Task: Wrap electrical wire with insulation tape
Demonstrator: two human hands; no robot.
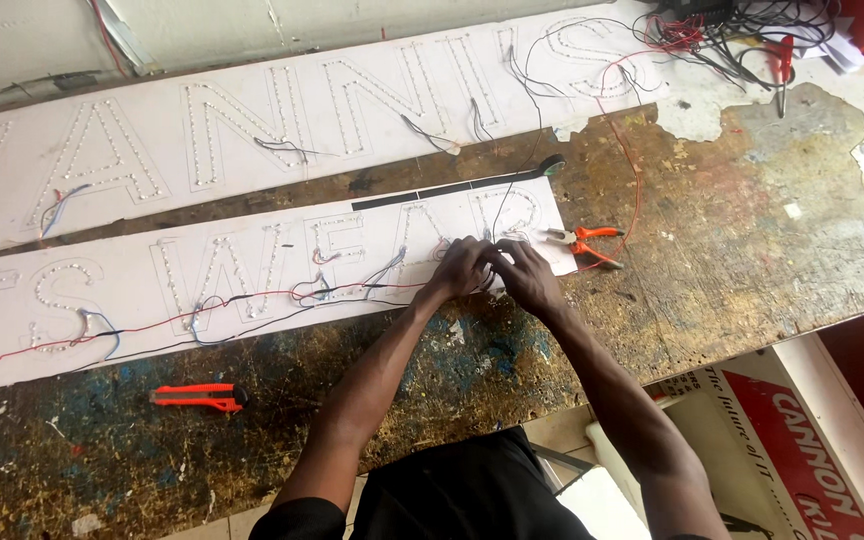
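Observation:
My left hand and my right hand meet over the right end of the near white sign board, which is studded with small lights set in letter outlines. Both hands pinch thin wires at the last letter. A red wire and a black wire run leftward along the board from my fingers. Orange-handled pliers lie just right of my right hand, at the board's edge.
A second, longer white light board lies behind on the worn, paint-stained wooden bench. An orange utility knife rests near the front edge at left. Tangled cables and a red-handled tool sit at the far right corner.

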